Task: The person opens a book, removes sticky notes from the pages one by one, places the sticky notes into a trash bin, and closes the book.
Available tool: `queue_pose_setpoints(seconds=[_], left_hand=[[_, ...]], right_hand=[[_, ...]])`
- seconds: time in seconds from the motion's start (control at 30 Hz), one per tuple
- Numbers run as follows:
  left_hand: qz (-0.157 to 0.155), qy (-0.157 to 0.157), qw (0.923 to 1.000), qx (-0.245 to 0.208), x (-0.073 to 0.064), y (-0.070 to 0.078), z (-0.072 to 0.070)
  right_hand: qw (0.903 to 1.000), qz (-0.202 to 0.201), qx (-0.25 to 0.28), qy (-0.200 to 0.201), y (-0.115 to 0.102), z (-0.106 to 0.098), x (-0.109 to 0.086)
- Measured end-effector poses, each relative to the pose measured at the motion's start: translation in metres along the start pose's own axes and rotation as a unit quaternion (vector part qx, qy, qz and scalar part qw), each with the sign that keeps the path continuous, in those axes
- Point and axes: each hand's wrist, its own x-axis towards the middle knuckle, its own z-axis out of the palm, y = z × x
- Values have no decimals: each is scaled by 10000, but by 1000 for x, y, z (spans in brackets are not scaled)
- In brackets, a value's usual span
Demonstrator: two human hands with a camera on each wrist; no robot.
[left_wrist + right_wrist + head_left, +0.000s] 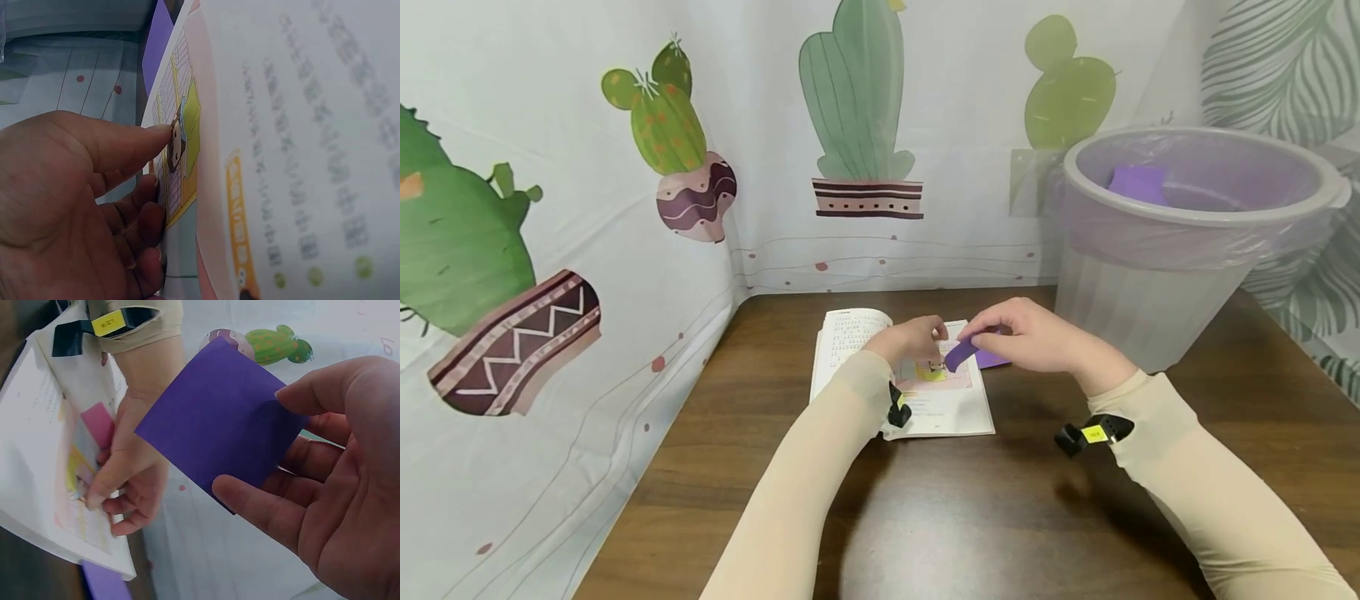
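Observation:
An open book (pixel 946 417) lies on the table, with printed text on its left page and a coloured picture on its right page. My left hand (pixel 913 340) is over the right page. In the left wrist view its thumb tip touches the picture (pixel 192 119), and the other fingers are loosely bent near the page. My right hand (pixel 1030 337) pinches a square purple paper (pixel 219 419) by one side, above the book's right edge. A pink slip (pixel 99 425) shows on the book beside my left hand in the right wrist view.
Another purple paper (pixel 992 360) sticks out past the book's right edge. A large grey bin (pixel 1138 292) with a clear liner stands at the back right, with a purple piece (pixel 1138 183) inside. A cactus-print cloth (pixel 760 142) hangs behind the brown table (pixel 715 492).

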Motion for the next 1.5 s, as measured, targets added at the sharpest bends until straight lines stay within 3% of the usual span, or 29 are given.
queue_pose_setpoints(seconds=[0.37,0.8,1.0,1.23,1.5], left_hand=[[63,-62,9999,-75,-1,0,-1],[19,-240,9997,-80,-3,1,-3],[106,-191,9997,-123,-3,0,-2],[148,-117,9998,-50,-4,1,-1],[161,-123,9998,-35,-6,2,-3]], right_hand=[[9928,-337,-1072,-410,-30,-42,28],[9771,-434,-2049,-376,-73,-97,55],[9685,-181,-2479,-164,-95,-135,61],[9502,363,-3094,99,-105,-183,66],[9503,1275,-2841,3,-107,-229,67]])
